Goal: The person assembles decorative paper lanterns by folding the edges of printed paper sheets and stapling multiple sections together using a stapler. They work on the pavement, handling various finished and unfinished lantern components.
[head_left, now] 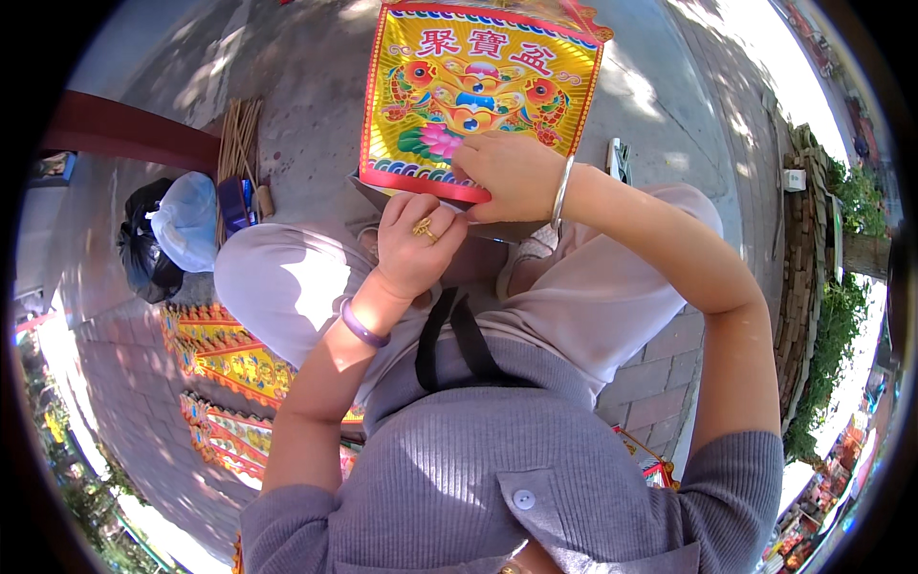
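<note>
A brightly printed paper box (469, 86) stands in front of me, yellow with a red border, two orange fish and a pink lotus on its face. My left hand (417, 239), with a gold ring, is closed at the red lower edge, thumb and fingers pinched on it. Across the lower right of the face lies my right hand (512, 172), its fingers curled over the front and the red strip (421, 184) gripped beside the left fingertips. The two hands nearly touch. Under the strip a dark grey edge shows; the fingertips are partly hidden.
To the left lie a pale blue plastic bag (186, 220), a black bag (143, 239) and a bundle of thin sticks (237, 143). Flat printed yellow and red paper pieces (239, 368) spread on the paving by my left knee. A brick-edged planter (803, 268) runs along the right.
</note>
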A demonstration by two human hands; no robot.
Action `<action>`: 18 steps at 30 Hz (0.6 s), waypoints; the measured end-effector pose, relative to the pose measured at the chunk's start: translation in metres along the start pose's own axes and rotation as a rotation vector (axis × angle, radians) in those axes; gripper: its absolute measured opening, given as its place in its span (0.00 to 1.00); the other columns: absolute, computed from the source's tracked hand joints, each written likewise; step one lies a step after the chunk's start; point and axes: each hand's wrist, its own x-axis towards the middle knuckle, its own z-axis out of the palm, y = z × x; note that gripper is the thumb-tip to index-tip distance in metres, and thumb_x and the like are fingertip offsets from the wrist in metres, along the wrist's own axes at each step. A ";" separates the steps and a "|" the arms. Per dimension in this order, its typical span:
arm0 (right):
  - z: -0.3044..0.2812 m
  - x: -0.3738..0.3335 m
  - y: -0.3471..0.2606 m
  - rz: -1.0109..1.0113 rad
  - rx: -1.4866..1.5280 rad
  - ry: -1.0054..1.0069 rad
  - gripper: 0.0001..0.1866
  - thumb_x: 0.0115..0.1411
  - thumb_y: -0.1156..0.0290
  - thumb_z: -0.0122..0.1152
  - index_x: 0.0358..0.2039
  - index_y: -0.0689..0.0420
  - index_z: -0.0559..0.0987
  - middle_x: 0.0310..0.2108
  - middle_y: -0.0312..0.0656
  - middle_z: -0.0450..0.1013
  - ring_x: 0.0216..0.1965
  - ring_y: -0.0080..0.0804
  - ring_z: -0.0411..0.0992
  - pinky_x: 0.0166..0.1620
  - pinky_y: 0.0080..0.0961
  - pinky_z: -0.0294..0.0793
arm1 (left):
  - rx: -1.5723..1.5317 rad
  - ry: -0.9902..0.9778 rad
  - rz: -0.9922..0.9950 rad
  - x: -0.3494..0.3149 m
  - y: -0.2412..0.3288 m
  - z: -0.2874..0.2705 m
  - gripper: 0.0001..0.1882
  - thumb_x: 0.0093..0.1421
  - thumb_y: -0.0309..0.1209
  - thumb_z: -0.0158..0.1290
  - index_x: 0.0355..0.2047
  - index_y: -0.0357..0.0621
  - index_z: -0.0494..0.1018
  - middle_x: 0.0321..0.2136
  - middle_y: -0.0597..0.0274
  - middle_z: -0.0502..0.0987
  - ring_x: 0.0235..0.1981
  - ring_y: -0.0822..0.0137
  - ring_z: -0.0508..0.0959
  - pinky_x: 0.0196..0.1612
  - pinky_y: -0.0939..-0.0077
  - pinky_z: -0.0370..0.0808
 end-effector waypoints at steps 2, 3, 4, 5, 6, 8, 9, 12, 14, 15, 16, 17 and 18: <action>0.009 0.002 0.002 0.001 -0.057 0.023 0.22 0.40 0.62 0.66 0.34 0.60 0.71 0.34 0.46 0.69 0.39 0.44 0.69 0.41 0.36 0.69 | -0.005 -0.009 -0.009 -0.002 0.001 -0.004 0.10 0.35 0.27 0.52 0.23 0.46 0.71 0.23 0.69 0.66 0.30 0.68 0.70 0.33 0.72 0.68; 0.013 0.005 0.003 -0.001 -0.086 0.035 0.22 0.40 0.62 0.66 0.33 0.60 0.71 0.33 0.46 0.69 0.39 0.44 0.69 0.41 0.36 0.69 | -0.006 -0.013 -0.013 -0.002 -0.001 -0.006 0.09 0.36 0.27 0.52 0.23 0.46 0.71 0.23 0.69 0.66 0.30 0.68 0.70 0.33 0.72 0.68; 0.019 0.007 0.002 0.006 -0.122 0.037 0.22 0.40 0.62 0.65 0.33 0.60 0.71 0.33 0.46 0.69 0.39 0.44 0.69 0.40 0.35 0.69 | -0.009 0.002 0.000 -0.003 -0.002 -0.005 0.10 0.36 0.27 0.52 0.23 0.46 0.72 0.23 0.69 0.66 0.30 0.68 0.70 0.32 0.72 0.68; 0.024 0.008 0.001 0.012 -0.158 0.039 0.21 0.40 0.62 0.65 0.33 0.60 0.71 0.33 0.45 0.69 0.38 0.44 0.70 0.40 0.35 0.69 | -0.012 0.016 0.013 -0.004 -0.002 -0.004 0.10 0.36 0.27 0.52 0.23 0.46 0.72 0.23 0.69 0.66 0.30 0.68 0.70 0.32 0.72 0.68; 0.026 0.010 -0.001 0.019 -0.193 0.039 0.21 0.40 0.62 0.65 0.33 0.60 0.71 0.32 0.45 0.69 0.38 0.43 0.70 0.40 0.35 0.70 | -0.016 0.030 0.026 -0.005 -0.001 -0.003 0.10 0.36 0.27 0.52 0.24 0.46 0.72 0.23 0.69 0.66 0.30 0.68 0.70 0.32 0.72 0.68; 0.028 0.012 -0.005 0.012 -0.317 0.061 0.19 0.42 0.63 0.64 0.33 0.60 0.72 0.33 0.45 0.71 0.37 0.42 0.71 0.40 0.34 0.70 | -0.043 -0.002 0.006 -0.006 0.002 -0.007 0.11 0.35 0.26 0.53 0.24 0.45 0.73 0.24 0.70 0.68 0.29 0.68 0.70 0.32 0.73 0.67; 0.028 0.014 -0.008 0.006 -0.378 0.074 0.18 0.43 0.63 0.63 0.33 0.60 0.73 0.33 0.45 0.72 0.37 0.41 0.72 0.40 0.34 0.70 | -0.054 -0.019 -0.005 -0.006 0.003 -0.010 0.11 0.35 0.26 0.53 0.24 0.45 0.74 0.24 0.70 0.69 0.29 0.68 0.71 0.32 0.73 0.67; 0.035 0.007 -0.017 0.009 -0.387 0.069 0.13 0.42 0.68 0.60 0.29 0.58 0.72 0.30 0.43 0.70 0.35 0.38 0.71 0.37 0.33 0.71 | -0.051 -0.009 0.035 -0.005 0.004 -0.012 0.11 0.35 0.28 0.51 0.24 0.44 0.72 0.23 0.68 0.65 0.29 0.67 0.70 0.31 0.72 0.69; 0.033 0.002 -0.019 -0.031 -0.419 0.069 0.10 0.43 0.69 0.58 0.27 0.58 0.72 0.29 0.42 0.69 0.34 0.38 0.71 0.35 0.32 0.71 | -0.064 0.015 0.037 -0.002 0.004 -0.012 0.11 0.35 0.28 0.51 0.24 0.43 0.72 0.23 0.67 0.66 0.29 0.67 0.70 0.31 0.72 0.69; 0.031 -0.001 -0.020 -0.047 -0.433 0.069 0.09 0.43 0.69 0.58 0.26 0.58 0.72 0.29 0.42 0.69 0.34 0.37 0.71 0.33 0.31 0.72 | -0.075 0.025 0.039 -0.001 0.004 -0.013 0.11 0.35 0.27 0.51 0.24 0.43 0.72 0.23 0.67 0.66 0.29 0.67 0.70 0.31 0.73 0.69; 0.028 -0.004 -0.021 -0.072 -0.400 0.122 0.08 0.43 0.70 0.57 0.25 0.58 0.72 0.28 0.41 0.69 0.33 0.37 0.71 0.32 0.31 0.72 | -0.070 0.025 0.036 0.000 0.004 -0.013 0.11 0.35 0.28 0.51 0.24 0.43 0.72 0.23 0.67 0.66 0.29 0.67 0.70 0.31 0.73 0.69; 0.025 -0.007 -0.022 -0.096 -0.367 0.176 0.07 0.43 0.70 0.57 0.24 0.58 0.72 0.28 0.41 0.69 0.33 0.37 0.70 0.31 0.30 0.71 | -0.066 0.026 0.033 0.001 0.003 -0.014 0.11 0.35 0.28 0.51 0.23 0.43 0.72 0.23 0.67 0.66 0.29 0.67 0.70 0.31 0.73 0.69; 0.022 -0.010 -0.023 -0.119 -0.335 0.229 0.06 0.43 0.70 0.56 0.23 0.57 0.72 0.27 0.40 0.69 0.32 0.37 0.70 0.30 0.30 0.71 | -0.063 0.027 0.031 0.001 0.003 -0.014 0.10 0.35 0.28 0.51 0.23 0.43 0.72 0.23 0.67 0.66 0.29 0.67 0.70 0.30 0.73 0.69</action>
